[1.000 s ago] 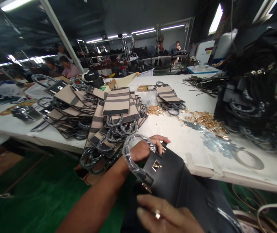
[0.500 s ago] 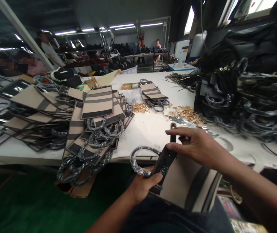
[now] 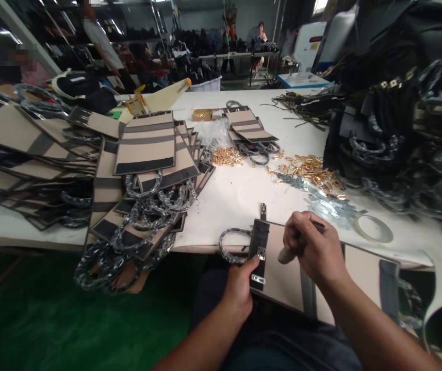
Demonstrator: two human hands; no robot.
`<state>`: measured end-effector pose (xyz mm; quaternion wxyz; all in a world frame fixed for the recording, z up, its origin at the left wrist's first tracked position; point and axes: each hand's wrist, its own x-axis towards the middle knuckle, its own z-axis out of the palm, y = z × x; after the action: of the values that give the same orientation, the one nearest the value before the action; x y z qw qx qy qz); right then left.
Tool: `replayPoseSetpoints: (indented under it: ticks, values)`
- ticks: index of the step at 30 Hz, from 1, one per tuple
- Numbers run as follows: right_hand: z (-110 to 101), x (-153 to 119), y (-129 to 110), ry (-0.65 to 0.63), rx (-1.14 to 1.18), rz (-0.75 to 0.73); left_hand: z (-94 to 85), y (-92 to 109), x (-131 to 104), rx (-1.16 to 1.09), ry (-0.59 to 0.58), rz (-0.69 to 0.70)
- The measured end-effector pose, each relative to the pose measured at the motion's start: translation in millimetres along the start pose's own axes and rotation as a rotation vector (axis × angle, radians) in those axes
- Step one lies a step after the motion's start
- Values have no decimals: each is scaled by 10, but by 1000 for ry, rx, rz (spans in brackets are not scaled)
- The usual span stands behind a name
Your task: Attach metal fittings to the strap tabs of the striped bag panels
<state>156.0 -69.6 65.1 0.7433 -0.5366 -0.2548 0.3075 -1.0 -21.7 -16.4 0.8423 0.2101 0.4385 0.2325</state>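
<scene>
A beige bag panel [image 3: 282, 268] with dark strips lies across my lap and the table's front edge. My left hand [image 3: 241, 288] grips its dark end strip, the thumb pressing beside a small silver metal plate [image 3: 261, 252]. Below the thumb, a second silver plate [image 3: 258, 279] sits on the same strip. A plastic-wrapped loop handle [image 3: 230, 246] sticks out to the left, and a small tab with metal [image 3: 263, 210] points away from me. Above the panel, my right hand [image 3: 313, 247] is closed round a short tool with a rounded wooden-looking end [image 3: 287, 255]; its dark other end is partly hidden.
Stacked beige panels with wrapped handles [image 3: 147, 149] cover the table's left side. Gold metal fittings [image 3: 309, 167] and silver plates [image 3: 329, 203] lie ahead, near a roll of tape [image 3: 374, 228]. Black bag pieces [image 3: 375, 129] are heaped at right. People are in the background.
The panel now lies flatter, its dark end strip facing up with silver plates showing. My right hand has let go of the tab and now holds a tool. The view has shifted.
</scene>
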Motion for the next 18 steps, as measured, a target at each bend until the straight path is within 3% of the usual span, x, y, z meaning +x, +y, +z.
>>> replayPoseSetpoints:
  ticks: [6,12,15,18]
  values:
    - [146,74,314,122,210,-117,61,-51,25,-2,51,38]
    - [84,125,449,174,317,-80,85,-60,27,-53,88,20]
    - [113,64,491,111,269,-136,105,-27,26,-50,86,-23]
    - [220,-55,507,-54,-4,-323,108,-1,23,-36,53,-22]
